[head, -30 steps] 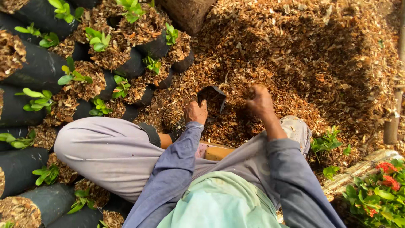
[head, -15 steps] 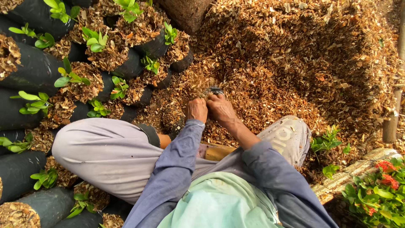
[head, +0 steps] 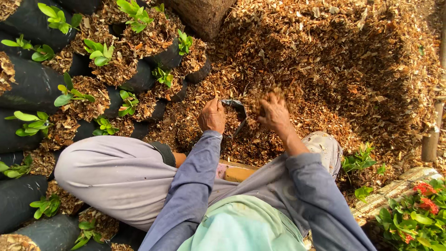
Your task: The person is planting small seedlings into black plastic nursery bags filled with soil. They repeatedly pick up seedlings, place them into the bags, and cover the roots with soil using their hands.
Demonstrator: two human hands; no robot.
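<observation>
Down on the ground: a person sits with knees spread, in grey trousers and a blue long-sleeved shirt.
Left hand: the left hand (head: 212, 115) is curled shut on the near edge of a small black plastic planting bag (head: 236, 111) and holds its mouth open.
Right hand: the right hand (head: 274, 113) is cupped, fingers bent around a loose handful of brown wood chips (head: 259, 98), just beside the bag's mouth on its right side.
Bag: it sits between the two hands, low on the slope of the chip pile, close in front of the knees. Some chips already show inside it.
Chip pile: a big heap of brown wood chips and bark (head: 334, 60) fills the top right and the middle.
Filled bags: many round black plastic bags topped with chips, each with a small green leafy seedling (head: 100, 51), stand packed tight in rows on the left. They touch each other.
Labels: I cannot see any label or sign on the bags. They are plain black.
Under the legs: a bit of a yellow and pink low seat (head: 234, 173) shows between the knees.
Right side: a thin grey post (head: 432, 135) stands at the edge. Green plants with red flowers (head: 420, 214) grow in the bottom right corner, well apart from the hands.
</observation>
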